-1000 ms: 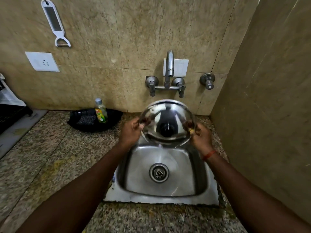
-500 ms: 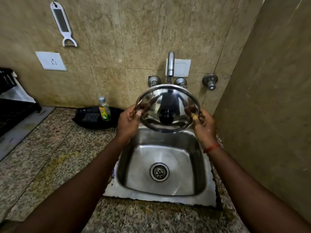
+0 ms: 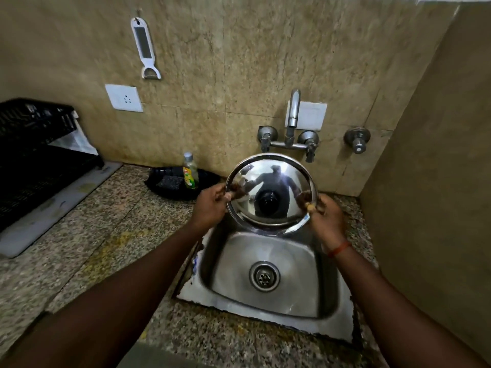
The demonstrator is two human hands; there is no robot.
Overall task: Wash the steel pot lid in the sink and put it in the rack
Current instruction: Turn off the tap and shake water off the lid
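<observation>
The scene is seen from one wide-angle camera worn on the head, aimed forward and down, with the sink (image 3: 297, 266) close below and slightly right of centre. The far wall (image 3: 239, 62) and tap (image 3: 292, 112) are faced almost squarely, while both forearms (image 3: 119, 301) are taken in from the near edge. The counter (image 3: 93, 235) and rack (image 3: 32, 155) are caught at the left.

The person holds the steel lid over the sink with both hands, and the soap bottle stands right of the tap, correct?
Not quite: the head view shows the soap bottle left of the tap, not right. The left hand and right hand do hold the steel lid over the sink.
</observation>
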